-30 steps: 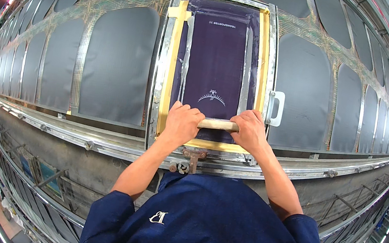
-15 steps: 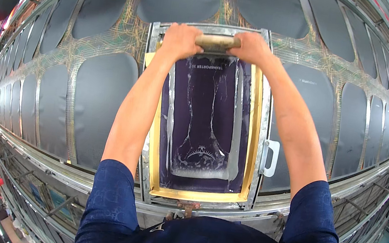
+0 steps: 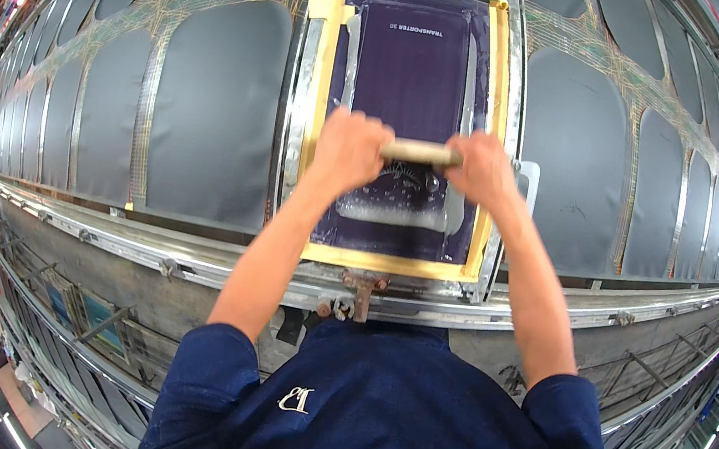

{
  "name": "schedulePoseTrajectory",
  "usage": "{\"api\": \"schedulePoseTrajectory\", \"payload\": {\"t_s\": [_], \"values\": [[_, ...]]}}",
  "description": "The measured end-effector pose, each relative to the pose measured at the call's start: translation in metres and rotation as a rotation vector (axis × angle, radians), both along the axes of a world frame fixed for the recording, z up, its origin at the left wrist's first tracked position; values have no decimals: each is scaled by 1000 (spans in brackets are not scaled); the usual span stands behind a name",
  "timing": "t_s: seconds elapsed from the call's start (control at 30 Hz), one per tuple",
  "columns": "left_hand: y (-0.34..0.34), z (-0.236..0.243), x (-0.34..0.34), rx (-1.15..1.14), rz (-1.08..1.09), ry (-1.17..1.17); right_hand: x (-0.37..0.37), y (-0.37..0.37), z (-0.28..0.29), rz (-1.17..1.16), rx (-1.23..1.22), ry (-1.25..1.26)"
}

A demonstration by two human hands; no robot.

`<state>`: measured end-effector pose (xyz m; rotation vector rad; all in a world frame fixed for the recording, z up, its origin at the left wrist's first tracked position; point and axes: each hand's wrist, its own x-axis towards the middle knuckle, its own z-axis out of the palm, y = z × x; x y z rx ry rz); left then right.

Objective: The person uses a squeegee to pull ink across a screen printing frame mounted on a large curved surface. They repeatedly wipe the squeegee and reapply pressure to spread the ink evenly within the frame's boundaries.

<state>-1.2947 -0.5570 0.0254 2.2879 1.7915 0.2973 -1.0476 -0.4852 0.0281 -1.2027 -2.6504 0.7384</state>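
Observation:
My left hand (image 3: 351,150) and my right hand (image 3: 482,166) are wrapped round the two ends of a squeegee (image 3: 420,151) with a pale wooden handle. It lies crosswise over the lower half of a dark purple printing screen (image 3: 412,80); its blade is mostly hidden. The screen sits in a metal frame (image 3: 305,79), with yellow tape (image 3: 391,263) along the inner edges. Small white lettering shows at the far end of the mesh, and part of a curved pale design just below the squeegee. Whitish, wet-looking residue (image 3: 397,216) streaks the sides and near end.
Flat dark grey panels (image 3: 213,121) lie in rows on the long table, on both sides of the frame. A white handle (image 3: 528,186) juts from the frame's right side. Metal rails (image 3: 189,258) run along the near edge, where a rusty bracket (image 3: 362,297) sits below the screen.
Both hands have pulled the squeegee toward me, from the screen's far end to its lower half. The far mesh now looks smoother, with fewer whitish streaks. My view has shifted too.

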Motion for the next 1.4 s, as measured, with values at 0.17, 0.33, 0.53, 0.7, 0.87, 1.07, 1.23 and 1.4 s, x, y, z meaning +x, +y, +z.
{"api": "schedulePoseTrajectory", "payload": {"t_s": [0.17, 0.33, 0.53, 0.7, 0.87, 1.07, 1.23, 1.4], "values": [[-117, 1, 36, 129, 75, -97, 34, -98, 10, 34, -60, 62], [-129, 7, 36, -40, 98, 29, 78, -27, -6, -564, 248, 196], [-132, 4, 37, 22, 71, 26, 109, -9, -83, -898, 90, 211], [-148, 24, 19, 27, 135, -89, 84, -5, 9, -944, -76, 272], [-162, 38, -32, 55, 162, -80, 34, -12, 24, -887, -124, 479], [-189, 40, -195, -15, 137, 19, -122, -64, -51, -859, -119, 600], [-222, 32, -307, 61, 62, -48, -230, -101, -66, -859, -98, 640], [-282, 19, -309, 135, 109, 19, -265, -116, -46, -930, -168, 541]]}}
